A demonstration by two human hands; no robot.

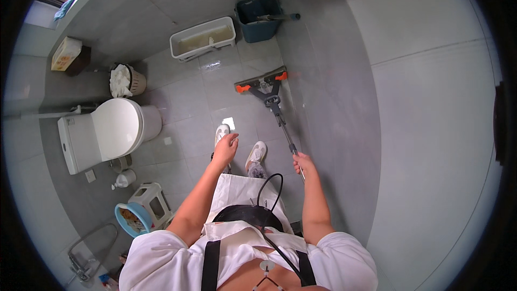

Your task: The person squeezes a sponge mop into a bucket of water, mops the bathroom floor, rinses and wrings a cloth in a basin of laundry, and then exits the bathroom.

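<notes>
My right hand (303, 164) is wrapped round the metal handle of a sponge mop (273, 101). The mop slants forward and left from that hand, and its wide head with orange end clips lies on the grey tiled floor (188, 91) close to the right wall. In front of my body, above my shoes, hovers my left hand (226, 150). Its fingers are loosely bent and apart, with nothing seen in them. The mop's sponge edge is mostly hidden under the head.
A white tub of cloudy water (202, 40) and a dark teal bucket (257, 21) stand at the far wall. On the left are a white toilet (121, 129), a waste bin (138, 82), and a white stool (152, 202) with a blue basin (141, 214) beside it. Wet patches shine on the floor.
</notes>
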